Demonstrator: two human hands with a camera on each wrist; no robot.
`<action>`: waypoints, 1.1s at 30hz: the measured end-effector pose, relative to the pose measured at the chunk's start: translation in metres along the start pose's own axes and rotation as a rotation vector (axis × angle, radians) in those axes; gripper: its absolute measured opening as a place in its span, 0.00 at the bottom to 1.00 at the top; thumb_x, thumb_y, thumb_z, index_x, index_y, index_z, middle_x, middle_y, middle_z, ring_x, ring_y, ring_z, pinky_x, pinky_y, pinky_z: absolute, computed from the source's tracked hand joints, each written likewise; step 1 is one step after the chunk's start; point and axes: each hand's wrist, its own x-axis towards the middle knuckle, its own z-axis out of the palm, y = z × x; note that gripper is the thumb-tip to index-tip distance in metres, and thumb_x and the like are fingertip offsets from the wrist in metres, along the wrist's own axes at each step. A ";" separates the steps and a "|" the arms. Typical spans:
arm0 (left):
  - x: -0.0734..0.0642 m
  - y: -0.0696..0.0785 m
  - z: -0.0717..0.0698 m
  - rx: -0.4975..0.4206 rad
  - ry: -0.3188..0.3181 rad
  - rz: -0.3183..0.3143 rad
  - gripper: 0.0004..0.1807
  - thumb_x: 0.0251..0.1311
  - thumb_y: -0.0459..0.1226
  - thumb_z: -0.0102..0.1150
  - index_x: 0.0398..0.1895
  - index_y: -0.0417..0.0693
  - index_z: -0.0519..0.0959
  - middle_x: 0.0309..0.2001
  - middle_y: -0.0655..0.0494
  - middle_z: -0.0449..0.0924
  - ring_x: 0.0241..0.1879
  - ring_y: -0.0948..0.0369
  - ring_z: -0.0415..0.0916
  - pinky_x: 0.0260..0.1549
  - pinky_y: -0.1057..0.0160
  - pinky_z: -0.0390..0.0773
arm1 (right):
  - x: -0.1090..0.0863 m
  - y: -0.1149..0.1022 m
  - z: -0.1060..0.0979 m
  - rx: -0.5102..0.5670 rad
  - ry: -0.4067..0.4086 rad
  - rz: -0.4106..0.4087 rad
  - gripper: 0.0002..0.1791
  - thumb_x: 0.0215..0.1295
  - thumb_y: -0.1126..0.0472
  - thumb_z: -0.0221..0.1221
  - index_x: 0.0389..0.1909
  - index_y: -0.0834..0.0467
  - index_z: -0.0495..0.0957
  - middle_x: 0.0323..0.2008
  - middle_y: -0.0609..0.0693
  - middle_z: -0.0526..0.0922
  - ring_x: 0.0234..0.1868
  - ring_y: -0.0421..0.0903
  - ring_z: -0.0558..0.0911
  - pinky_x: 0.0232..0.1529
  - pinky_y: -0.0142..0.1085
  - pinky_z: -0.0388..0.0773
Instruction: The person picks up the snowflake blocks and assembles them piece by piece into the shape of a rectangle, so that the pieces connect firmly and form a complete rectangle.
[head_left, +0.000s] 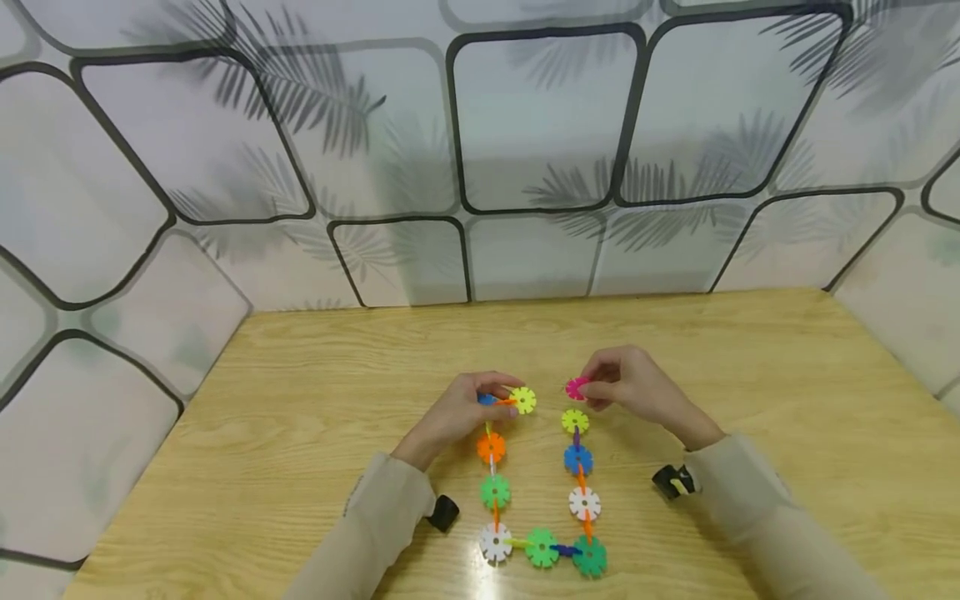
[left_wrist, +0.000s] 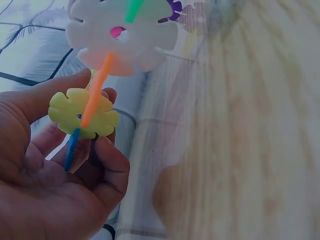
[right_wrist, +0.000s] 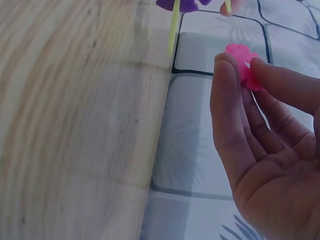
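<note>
A chain of coloured plastic snowflake discs lies on the table as a U, its gap at the far side. My left hand (head_left: 459,410) grips its left end, fingers around a blue snowflake disc (head_left: 487,399). From there an edge-on orange disc (head_left: 504,402) leads to a yellow disc (head_left: 522,400). My right hand (head_left: 628,385) pinches a pink snowflake disc (head_left: 577,388) between thumb and finger, as the right wrist view also shows. Just below that pink piece is the chain's right end, another yellow disc (head_left: 575,421). Pink and yellow are apart.
The wooden table (head_left: 322,367) meets a patterned wall covering (head_left: 540,125) at the back. White (head_left: 496,542), green (head_left: 542,547) and dark green (head_left: 590,556) discs form the chain's near side. Black wrist devices (head_left: 443,513) show beside both sleeves.
</note>
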 end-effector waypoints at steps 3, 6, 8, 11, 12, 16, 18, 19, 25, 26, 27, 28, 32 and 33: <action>0.000 -0.001 0.000 0.009 0.000 0.011 0.19 0.66 0.31 0.65 0.59 0.39 0.80 0.49 0.47 0.81 0.44 0.57 0.77 0.42 0.63 0.77 | 0.003 -0.001 0.004 0.032 -0.013 0.008 0.02 0.66 0.76 0.60 0.33 0.71 0.79 0.31 0.62 0.85 0.32 0.54 0.86 0.34 0.41 0.86; 0.001 -0.001 0.000 0.023 0.011 0.018 0.18 0.66 0.30 0.65 0.59 0.39 0.81 0.49 0.48 0.82 0.45 0.57 0.78 0.45 0.61 0.78 | 0.005 -0.002 0.008 0.052 -0.025 0.007 0.03 0.66 0.76 0.61 0.33 0.71 0.78 0.32 0.63 0.85 0.32 0.55 0.87 0.35 0.42 0.86; 0.002 -0.001 0.001 0.028 0.018 0.018 0.18 0.66 0.31 0.65 0.58 0.39 0.81 0.49 0.48 0.83 0.46 0.57 0.78 0.47 0.60 0.78 | 0.007 -0.003 0.010 0.053 -0.033 0.003 0.03 0.66 0.76 0.61 0.32 0.70 0.78 0.32 0.63 0.85 0.33 0.54 0.87 0.35 0.42 0.86; 0.002 -0.001 0.001 0.026 0.022 0.011 0.17 0.67 0.31 0.65 0.58 0.39 0.81 0.49 0.48 0.83 0.47 0.57 0.78 0.50 0.58 0.77 | 0.010 -0.004 0.013 0.042 -0.036 0.000 0.03 0.66 0.75 0.61 0.32 0.69 0.79 0.32 0.61 0.85 0.32 0.53 0.86 0.35 0.42 0.86; 0.002 -0.001 0.001 0.023 0.022 0.009 0.17 0.67 0.31 0.64 0.59 0.39 0.81 0.49 0.48 0.83 0.47 0.57 0.78 0.50 0.58 0.77 | 0.010 -0.004 0.014 0.038 -0.037 -0.001 0.03 0.66 0.75 0.61 0.32 0.69 0.79 0.31 0.61 0.85 0.32 0.53 0.86 0.35 0.42 0.86; 0.001 -0.001 0.001 -0.001 0.016 0.005 0.18 0.67 0.31 0.64 0.59 0.38 0.81 0.49 0.48 0.84 0.44 0.59 0.80 0.48 0.61 0.78 | 0.011 -0.006 0.014 0.038 -0.038 0.004 0.03 0.67 0.75 0.61 0.33 0.69 0.79 0.31 0.61 0.85 0.32 0.54 0.86 0.35 0.43 0.86; 0.001 -0.001 0.001 -0.011 0.014 0.005 0.18 0.67 0.30 0.63 0.59 0.38 0.80 0.49 0.47 0.84 0.42 0.59 0.81 0.47 0.61 0.79 | 0.012 -0.007 0.015 0.040 -0.041 0.004 0.03 0.67 0.76 0.61 0.33 0.69 0.79 0.32 0.62 0.85 0.32 0.55 0.86 0.35 0.43 0.86; 0.001 -0.001 0.001 -0.016 0.014 0.005 0.18 0.67 0.30 0.63 0.60 0.37 0.80 0.49 0.47 0.84 0.41 0.60 0.81 0.46 0.62 0.79 | 0.012 -0.007 0.015 0.041 -0.045 0.003 0.03 0.67 0.76 0.61 0.33 0.69 0.79 0.32 0.62 0.85 0.32 0.55 0.86 0.35 0.42 0.86; 0.001 -0.001 0.001 -0.024 0.017 0.006 0.19 0.67 0.29 0.63 0.60 0.36 0.80 0.48 0.46 0.84 0.37 0.61 0.82 0.44 0.63 0.80 | 0.013 -0.006 0.016 0.055 -0.065 -0.007 0.04 0.67 0.76 0.61 0.32 0.69 0.78 0.32 0.63 0.85 0.32 0.56 0.86 0.35 0.41 0.86; 0.001 -0.001 0.001 -0.028 0.017 0.009 0.19 0.67 0.29 0.63 0.60 0.36 0.80 0.48 0.46 0.84 0.36 0.61 0.82 0.43 0.63 0.80 | 0.012 -0.006 0.016 0.060 -0.066 -0.006 0.04 0.67 0.76 0.61 0.32 0.69 0.78 0.32 0.63 0.85 0.33 0.56 0.86 0.36 0.41 0.86; 0.001 0.000 0.002 -0.033 0.018 0.012 0.19 0.67 0.29 0.63 0.60 0.36 0.80 0.48 0.46 0.85 0.36 0.60 0.82 0.43 0.63 0.81 | 0.012 -0.006 0.016 0.068 -0.067 -0.006 0.04 0.66 0.76 0.61 0.32 0.69 0.78 0.32 0.63 0.85 0.33 0.56 0.86 0.36 0.41 0.86; 0.001 0.000 0.002 -0.038 0.019 0.014 0.19 0.67 0.29 0.63 0.60 0.35 0.80 0.47 0.46 0.85 0.35 0.60 0.82 0.42 0.63 0.81 | 0.011 -0.006 0.016 0.075 -0.069 -0.006 0.04 0.66 0.76 0.61 0.32 0.69 0.78 0.33 0.63 0.85 0.33 0.56 0.86 0.37 0.41 0.86; 0.001 0.001 0.001 -0.052 0.020 0.015 0.18 0.67 0.28 0.63 0.59 0.35 0.80 0.46 0.46 0.85 0.33 0.60 0.83 0.40 0.63 0.82 | 0.012 -0.004 0.019 0.108 -0.089 -0.014 0.03 0.66 0.76 0.61 0.32 0.70 0.77 0.34 0.65 0.85 0.34 0.59 0.87 0.38 0.42 0.86; 0.001 0.000 0.001 -0.054 0.019 0.016 0.18 0.67 0.28 0.63 0.59 0.35 0.80 0.46 0.46 0.85 0.33 0.60 0.83 0.40 0.63 0.82 | 0.012 -0.003 0.020 0.116 -0.095 -0.017 0.03 0.67 0.76 0.61 0.32 0.71 0.77 0.34 0.65 0.85 0.35 0.59 0.87 0.38 0.42 0.86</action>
